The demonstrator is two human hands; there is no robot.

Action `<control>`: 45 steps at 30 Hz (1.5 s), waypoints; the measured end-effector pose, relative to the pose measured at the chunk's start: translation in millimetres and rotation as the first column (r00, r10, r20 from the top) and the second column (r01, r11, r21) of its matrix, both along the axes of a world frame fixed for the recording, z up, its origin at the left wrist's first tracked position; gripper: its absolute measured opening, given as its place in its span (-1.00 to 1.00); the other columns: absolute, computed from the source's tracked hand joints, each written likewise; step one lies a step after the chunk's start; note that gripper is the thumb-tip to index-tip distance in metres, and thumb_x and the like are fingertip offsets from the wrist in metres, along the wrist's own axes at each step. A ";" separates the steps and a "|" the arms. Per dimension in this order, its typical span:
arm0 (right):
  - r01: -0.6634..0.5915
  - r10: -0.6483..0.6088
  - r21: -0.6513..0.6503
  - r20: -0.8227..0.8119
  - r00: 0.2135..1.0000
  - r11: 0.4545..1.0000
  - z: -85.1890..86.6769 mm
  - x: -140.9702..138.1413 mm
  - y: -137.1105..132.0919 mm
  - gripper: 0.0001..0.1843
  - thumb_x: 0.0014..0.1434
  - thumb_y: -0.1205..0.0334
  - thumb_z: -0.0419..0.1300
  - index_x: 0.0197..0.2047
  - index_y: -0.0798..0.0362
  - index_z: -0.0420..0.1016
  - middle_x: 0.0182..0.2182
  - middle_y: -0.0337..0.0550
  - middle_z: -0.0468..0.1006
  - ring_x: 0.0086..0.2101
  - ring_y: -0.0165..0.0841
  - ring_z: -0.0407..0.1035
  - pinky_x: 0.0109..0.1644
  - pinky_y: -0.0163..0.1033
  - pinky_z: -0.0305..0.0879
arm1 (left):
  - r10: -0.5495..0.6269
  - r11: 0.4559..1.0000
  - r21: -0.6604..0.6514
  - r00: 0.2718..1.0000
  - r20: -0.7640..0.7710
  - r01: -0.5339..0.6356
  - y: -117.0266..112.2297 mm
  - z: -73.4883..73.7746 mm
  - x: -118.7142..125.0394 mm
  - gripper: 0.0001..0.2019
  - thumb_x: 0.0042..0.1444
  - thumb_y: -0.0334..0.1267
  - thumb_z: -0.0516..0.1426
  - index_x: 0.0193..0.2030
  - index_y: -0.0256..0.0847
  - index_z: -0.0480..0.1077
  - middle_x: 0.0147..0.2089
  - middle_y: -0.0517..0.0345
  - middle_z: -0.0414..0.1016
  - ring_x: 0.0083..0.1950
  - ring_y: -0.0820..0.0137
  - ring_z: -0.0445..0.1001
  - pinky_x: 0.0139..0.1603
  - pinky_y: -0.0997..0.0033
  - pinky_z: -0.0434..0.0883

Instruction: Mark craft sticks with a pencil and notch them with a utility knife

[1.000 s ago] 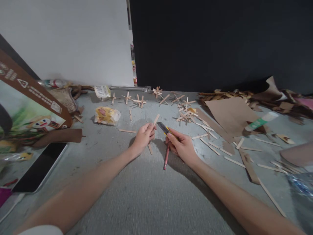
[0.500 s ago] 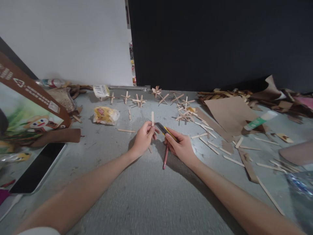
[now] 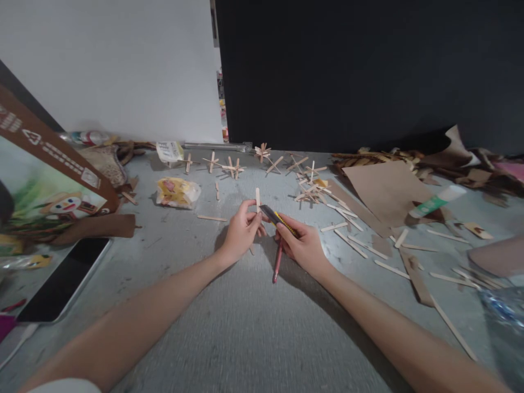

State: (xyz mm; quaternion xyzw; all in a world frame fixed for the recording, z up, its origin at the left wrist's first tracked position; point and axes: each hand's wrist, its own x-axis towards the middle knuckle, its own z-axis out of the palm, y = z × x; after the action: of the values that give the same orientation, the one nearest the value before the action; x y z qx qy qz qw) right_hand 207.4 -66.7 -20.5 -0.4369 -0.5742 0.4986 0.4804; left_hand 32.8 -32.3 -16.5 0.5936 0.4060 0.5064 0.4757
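Note:
Between the thumb and fingers of my left hand [image 3: 241, 232] a wooden craft stick [image 3: 257, 196] stands upright. My right hand [image 3: 303, 245] is closed around a black and yellow utility knife [image 3: 282, 220], whose tip end is close beside the stick. I cannot make out whether the blade touches the wood. A reddish pencil [image 3: 277, 265] also sticks out below the right hand, pointing toward me. Beyond both hands stand several small star-shaped pieces made of crossed sticks [image 3: 233, 168].
Loose craft sticks [image 3: 350, 244] and brown cardboard [image 3: 385, 188] lie to the right, with a glue stick [image 3: 436, 202]. At the left are a phone [image 3: 63, 281], a printed box [image 3: 61, 169] and a yellow wrapped packet [image 3: 178, 192]. White and black panels [image 3: 360, 76] rise behind.
The left hand and its craft stick have shifted slightly right, closer to the knife. My right hand, with the knife and pencil, has stayed almost still.

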 end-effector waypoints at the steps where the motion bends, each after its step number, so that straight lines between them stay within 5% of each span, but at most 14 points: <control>1: 0.004 -0.004 0.002 0.009 1.000 1.000 -0.2 0.0 -0.1 -0.43 0.29 -0.17 0.20 0.17 0.06 0.59 -0.49 -0.30 0.38 -0.63 -0.52 0.08 -0.59 -0.37 0.04 | -0.001 1.000 -0.001 1.000 -0.002 0.000 0.0 0.0 0.0 -0.65 0.29 -0.02 0.16 0.06 -0.16 0.24 -0.32 0.16 0.60 -0.50 0.45 0.51 -0.44 0.45 0.41; 14: 0.017 -0.018 0.017 0.042 0.999 1.000 -1.8 1.2 -0.7 -0.43 0.31 -0.13 0.20 0.22 0.07 0.56 -0.48 -0.28 0.40 -0.61 -0.50 0.08 -0.57 -0.36 0.05 | 0.004 1.000 0.014 0.995 -0.096 -0.003 -0.5 -0.3 -1.8 -0.63 0.34 0.03 0.09 0.11 -0.18 0.28 -0.30 0.13 0.60 -0.54 0.49 0.50 -0.51 0.52 0.37; 26: 0.039 -0.045 0.062 0.109 0.993 0.997 0.0 0.1 -2.4 -0.45 0.33 -0.09 0.17 0.24 0.05 0.57 -0.48 -0.25 0.42 -0.58 -0.46 0.11 -0.54 -0.35 0.07 | 0.086 0.992 0.113 0.945 -0.316 -0.052 -4.7 3.5 -5.0 -0.71 0.38 -0.21 0.03 0.18 -0.16 0.35 -0.27 0.14 0.60 -0.54 0.51 0.45 -0.51 0.54 0.33; 45: 0.024 -0.033 0.071 0.123 0.992 0.997 -0.9 -0.8 -1.8 -0.45 0.33 -0.10 0.17 0.21 0.06 0.58 -0.50 -0.24 0.41 -0.56 -0.44 0.14 -0.51 -0.34 0.11 | 0.129 0.985 0.154 0.940 -0.317 -0.083 -5.2 0.6 -4.1 -0.70 0.38 -0.24 0.05 0.20 -0.14 0.37 -0.28 0.09 0.64 -0.41 0.40 0.56 -0.37 0.48 0.42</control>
State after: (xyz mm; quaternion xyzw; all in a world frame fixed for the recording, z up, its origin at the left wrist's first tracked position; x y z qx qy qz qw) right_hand 206.6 -68.5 -21.4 -0.4582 -0.6136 0.4435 0.4657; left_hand 28.7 -37.5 -16.0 0.6781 0.4741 0.4532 0.3318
